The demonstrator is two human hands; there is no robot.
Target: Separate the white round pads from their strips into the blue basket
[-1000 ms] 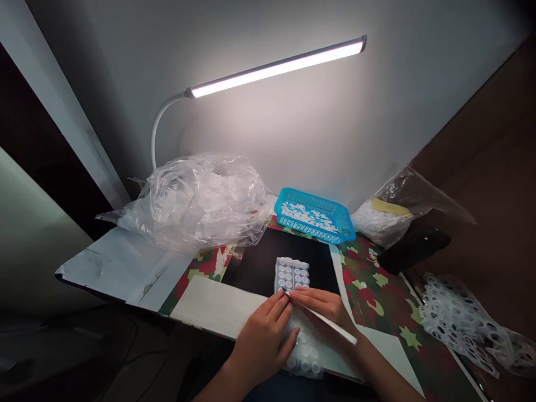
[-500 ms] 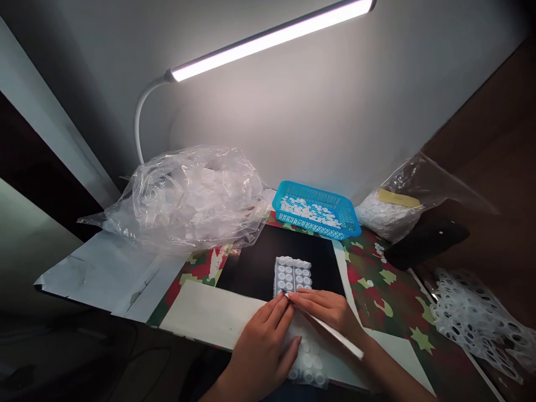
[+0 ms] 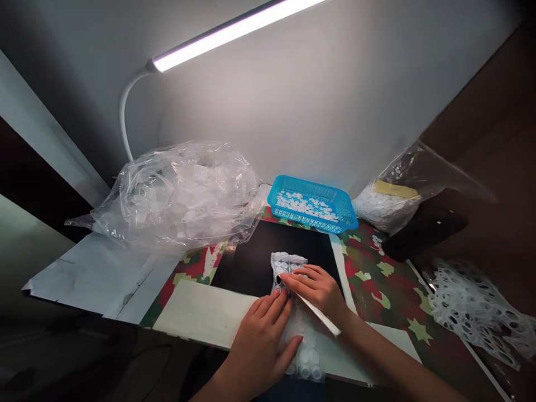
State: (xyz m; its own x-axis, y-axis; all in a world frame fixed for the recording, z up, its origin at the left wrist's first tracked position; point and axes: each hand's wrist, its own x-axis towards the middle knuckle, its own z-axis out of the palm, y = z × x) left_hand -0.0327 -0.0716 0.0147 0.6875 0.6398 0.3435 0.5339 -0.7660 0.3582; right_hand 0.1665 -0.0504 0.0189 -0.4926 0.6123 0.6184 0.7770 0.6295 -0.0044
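Observation:
A strip of round white discs (image 3: 282, 258) lies on the dark mat, its near end hanging toward the table's front edge. My left hand (image 3: 262, 329) rests flat on the strip's middle, fingers stretched forward and thumb apart. Just beyond it, my right hand (image 3: 320, 293) grips a slim white-handled tool (image 3: 321, 318) with a dark tip; its exact kind is unclear. The tip touches or sits just over the discs near my left fingertips. My right fingers cover several discs.
Behind the mat (image 3: 251, 257) stands a blue basket (image 3: 347, 223) with white discs in it. A large clear bag (image 3: 188, 195) lies at left, a smaller bag (image 3: 385, 209) at right. Perforated white scrap (image 3: 469, 307) lies far right. A lamp (image 3: 230, 30) shines overhead.
My right hand has moved a little forward along the strip with the tool, now covering more discs. My left hand stays pressed on the strip. The view has shifted slightly.

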